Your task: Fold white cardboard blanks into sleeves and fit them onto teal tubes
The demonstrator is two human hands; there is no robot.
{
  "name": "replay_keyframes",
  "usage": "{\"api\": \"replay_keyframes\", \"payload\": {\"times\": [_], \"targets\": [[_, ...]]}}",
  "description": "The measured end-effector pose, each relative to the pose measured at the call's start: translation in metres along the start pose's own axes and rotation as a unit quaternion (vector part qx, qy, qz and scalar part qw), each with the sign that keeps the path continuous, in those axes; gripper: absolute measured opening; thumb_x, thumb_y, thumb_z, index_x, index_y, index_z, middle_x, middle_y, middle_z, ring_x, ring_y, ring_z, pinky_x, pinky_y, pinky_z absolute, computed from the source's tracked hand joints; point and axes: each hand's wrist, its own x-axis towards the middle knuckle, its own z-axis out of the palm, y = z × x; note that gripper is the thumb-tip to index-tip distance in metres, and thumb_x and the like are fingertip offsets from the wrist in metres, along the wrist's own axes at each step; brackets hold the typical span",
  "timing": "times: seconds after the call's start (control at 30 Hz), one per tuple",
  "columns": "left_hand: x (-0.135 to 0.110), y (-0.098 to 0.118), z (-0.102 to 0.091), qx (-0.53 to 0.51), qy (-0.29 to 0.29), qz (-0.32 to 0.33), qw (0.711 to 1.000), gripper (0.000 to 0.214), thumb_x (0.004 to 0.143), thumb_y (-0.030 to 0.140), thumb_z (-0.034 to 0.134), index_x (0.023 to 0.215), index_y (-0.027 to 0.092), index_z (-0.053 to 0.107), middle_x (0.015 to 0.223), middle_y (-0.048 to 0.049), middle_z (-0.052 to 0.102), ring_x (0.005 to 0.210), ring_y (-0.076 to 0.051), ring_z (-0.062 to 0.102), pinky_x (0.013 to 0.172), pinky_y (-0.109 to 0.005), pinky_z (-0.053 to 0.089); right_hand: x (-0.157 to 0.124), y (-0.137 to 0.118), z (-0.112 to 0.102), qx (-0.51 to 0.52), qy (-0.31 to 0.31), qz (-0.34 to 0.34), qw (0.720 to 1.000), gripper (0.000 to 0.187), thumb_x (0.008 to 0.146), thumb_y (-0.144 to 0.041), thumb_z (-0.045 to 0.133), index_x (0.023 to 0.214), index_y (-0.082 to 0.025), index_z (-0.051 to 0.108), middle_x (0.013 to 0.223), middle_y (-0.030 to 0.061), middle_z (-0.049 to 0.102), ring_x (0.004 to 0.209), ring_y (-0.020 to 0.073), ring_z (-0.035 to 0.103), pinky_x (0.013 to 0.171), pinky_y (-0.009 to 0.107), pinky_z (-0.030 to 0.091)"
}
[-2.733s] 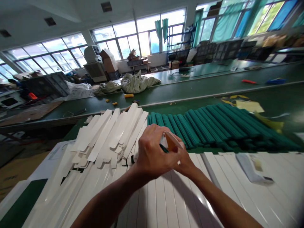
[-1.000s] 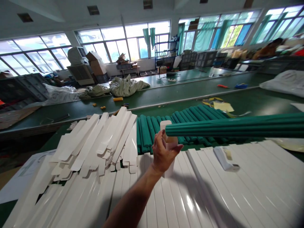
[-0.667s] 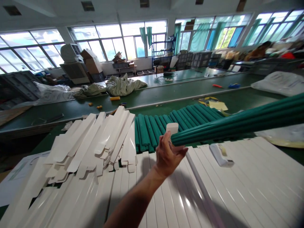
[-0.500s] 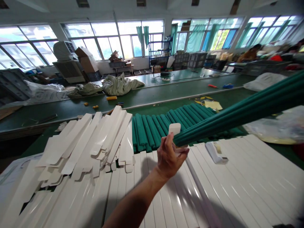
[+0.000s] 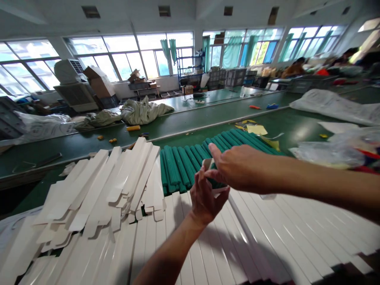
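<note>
My left hand [image 5: 208, 200] is closed around the end of a long white cardboard box [image 5: 220, 190], whose flap [image 5: 207, 163] sticks up. Dark green [image 5: 216, 183] shows inside the mouth of the box. Over that mouth is my right hand [image 5: 234, 166], its index finger stretched out past the flap and its thumb at the opening; the other fingers are partly hidden. Just behind the hands lies a row of bundled green rods [image 5: 181, 164]. Under them, long white boxes [image 5: 190, 233] lie side by side.
A loose pile of white cartons [image 5: 97, 186] with open flaps lies to the left. Clear plastic bags [image 5: 329, 148] and a yellow sheet [image 5: 257, 129] are to the right. Beyond runs a green bench [image 5: 184, 122] with a crumpled sack [image 5: 142, 111]. A person [image 5: 295, 68] sits far off.
The green rod bundle that slanted up to the right has gone down into the white box. My right hand has come in from the right to the box mouth. The view has shifted slightly.
</note>
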Motion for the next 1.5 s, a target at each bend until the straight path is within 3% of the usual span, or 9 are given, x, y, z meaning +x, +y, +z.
{"api": "replay_keyframes", "payload": {"times": [0.17,0.37,0.47,0.57,0.8,0.93,1.1,1.33,1.5], "targets": [[0.006,-0.009,-0.012,-0.006,0.005,-0.038,0.999,0.094,0.078,0.040,0.073,0.148,0.010,0.018,0.136,-0.0257,0.050,0.121,-0.032,0.057,0.095,-0.044,0.053,-0.008,-0.013,-0.002,0.191,-0.081,0.026,0.978,0.079,0.086,-0.074,0.040,0.126,-0.010,0.060,0.104,0.0166,0.069,0.100,0.0340,0.065,0.087,0.046,0.048],[0.012,-0.012,-0.020,-0.136,-0.036,-0.123,0.982,0.087,0.080,0.039,0.069,0.149,0.012,0.024,0.139,-0.0212,0.045,0.127,-0.030,0.049,0.106,-0.044,0.043,-0.040,-0.017,0.075,0.668,-0.022,0.176,0.723,0.055,0.091,-0.060,0.044,0.118,-0.018,0.066,0.123,0.0106,0.065,0.112,0.0259,0.060,0.096,0.041,0.046],[0.016,-0.008,-0.023,-0.244,-0.049,-0.194,0.949,0.059,0.093,0.047,0.049,0.143,0.017,0.041,0.134,-0.0148,0.049,0.125,-0.026,0.049,0.107,-0.040,0.042,-0.042,-0.033,0.100,0.705,0.091,0.166,0.683,0.039,0.090,-0.050,0.053,0.112,-0.020,0.068,0.122,0.0065,0.065,0.117,0.0229,0.057,0.105,0.038,0.039],[0.025,-0.002,-0.023,-0.301,-0.019,-0.296,0.906,0.042,0.099,0.041,0.039,0.131,0.021,0.057,0.126,-0.0092,0.055,0.123,-0.021,0.050,0.108,-0.034,0.039,-0.033,-0.042,0.101,0.703,0.115,0.159,0.684,0.028,0.088,-0.039,0.057,0.106,-0.020,0.068,0.116,0.0047,0.067,0.110,0.0211,0.059,0.099,0.033,0.042],[0.040,0.004,-0.019,-0.455,-0.020,-0.361,0.814,0.059,0.089,0.021,0.051,0.145,0.024,0.033,0.129,-0.0080,0.057,0.115,-0.019,0.058,0.103,-0.033,0.044,-0.018,-0.042,0.094,0.708,0.125,0.156,0.677,0.025,0.078,-0.020,0.059,0.101,-0.021,0.067,0.094,0.0006,0.068,0.085,0.0160,0.060,0.080,0.027,0.046],[0.037,0.000,-0.020,-0.322,-0.008,-0.295,0.900,0.022,0.092,0.024,0.046,0.103,0.018,0.065,0.106,-0.0073,0.061,0.102,-0.019,0.058,0.092,-0.034,0.048,-0.014,-0.043,0.104,0.707,0.205,0.150,0.660,0.011,0.073,-0.019,0.058,0.075,-0.018,0.069,0.083,0.0020,0.065,0.082,0.0166,0.059,0.075,0.027,0.046],[0.029,-0.014,-0.029,-0.205,-0.024,-0.073,0.976,0.047,0.098,0.046,0.034,0.123,0.015,0.059,0.120,-0.0149,0.055,0.114,-0.025,0.053,0.096,-0.045,0.048,-0.023,-0.037,0.114,0.692,0.243,0.086,0.674,0.033,0.088,-0.030,0.041,0.089,-0.018,0.071,0.099,0.0079,0.068,0.097,0.0225,0.062,0.089,0.037,0.049],[0.046,-0.026,-0.054,-0.059,-0.127,0.101,0.985,0.042,0.089,0.017,0.058,0.129,0.011,0.051,0.119,-0.0183,0.063,0.115,-0.025,0.059,0.096,-0.041,0.054,-0.051,-0.023,0.126,0.538,0.131,-0.015,0.833,0.059,0.090,-0.038,0.050,0.144,-0.016,0.039,0.141,0.0137,0.050,0.125,0.0276,0.053,0.103,0.042,0.047],[0.059,-0.028,-0.066,-0.015,-0.155,0.123,0.980,0.033,0.092,0.014,0.052,0.125,0.010,0.055,0.114,-0.0166,0.066,0.110,-0.023,0.063,0.094,-0.038,0.056,-0.046,-0.029,0.127,0.333,0.188,-0.034,0.923,0.064,0.085,-0.031,0.060,0.142,-0.015,0.035,0.127,0.0175,0.060,0.106,0.0251,0.066,0.087,0.037,0.056]]}}
